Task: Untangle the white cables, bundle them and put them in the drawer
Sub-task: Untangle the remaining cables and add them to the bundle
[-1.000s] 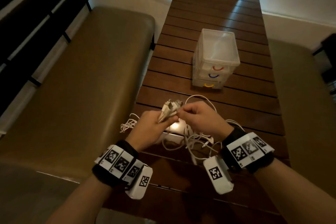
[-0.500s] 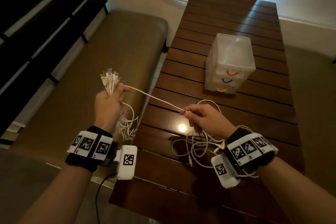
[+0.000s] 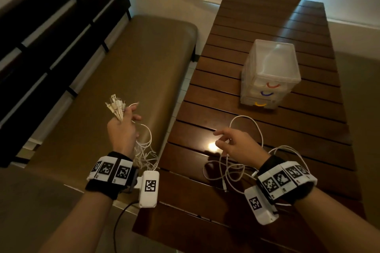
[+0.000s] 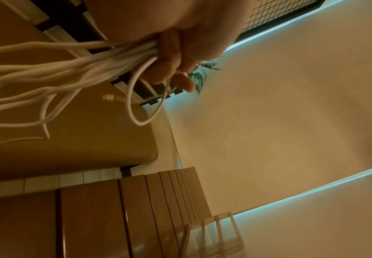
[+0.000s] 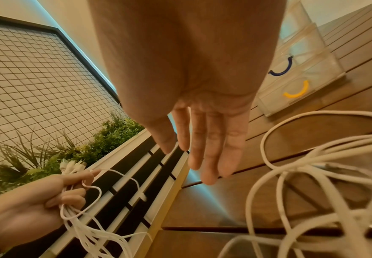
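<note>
My left hand (image 3: 123, 127) is raised over the bench left of the table and grips a bunch of white cables (image 3: 116, 108) with their plugs sticking up; their loose ends (image 3: 145, 154) dangle below the wrist. In the left wrist view the fingers (image 4: 171, 57) curl round the cords (image 4: 70, 69). My right hand (image 3: 236, 144) hovers over the table with fingers (image 5: 211, 148) straight and holds nothing. More white cables (image 3: 238, 168) lie looped on the wood beneath it. A clear three-drawer box (image 3: 269, 74) with red, blue and yellow handles stands further back, drawers closed.
The dark slatted wooden table (image 3: 287, 129) runs away from me. A brown padded bench (image 3: 123, 80) lies along its left side, with a dark slatted backrest (image 3: 51, 26). Green plants (image 5: 81, 144) sit behind that backrest.
My right hand has let go of the cable it was pulling taut and opened. That cable's end now hangs from my left hand, which stays raised to the left.
</note>
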